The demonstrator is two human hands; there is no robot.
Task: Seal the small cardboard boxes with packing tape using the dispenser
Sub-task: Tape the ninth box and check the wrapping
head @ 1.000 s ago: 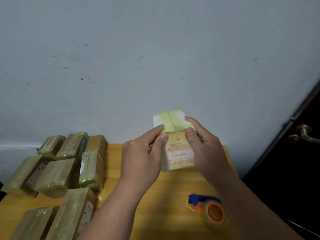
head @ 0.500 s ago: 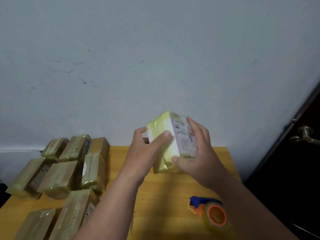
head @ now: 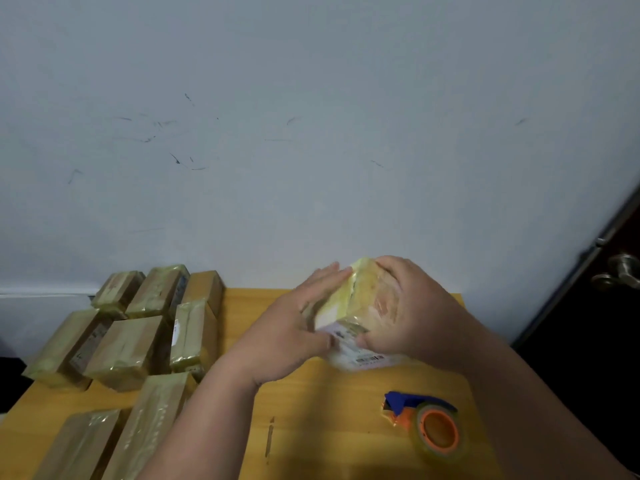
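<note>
A small box (head: 349, 306) wrapped in yellowish tape sits low over the wooden table (head: 329, 410) between both hands, a printed label on its near face. My left hand (head: 291, 327) presses its left side with straight fingers, thumb on the near face. My right hand (head: 405, 313) grips the box from the right, fingers curled over the top and thumb on the label side. The tape dispenser (head: 429, 424), blue with an orange core and a clear roll, lies on the table to the near right, touched by neither hand.
Several tape-wrapped cardboard boxes (head: 131, 341) lie in rows on the left of the table. A white wall (head: 311, 133) rises right behind the table. A dark door with a metal handle (head: 620, 275) stands at the right edge.
The box has been turned and lowered from chest height down toward the table. My left fingers went from curled round the box to flat against its side.
</note>
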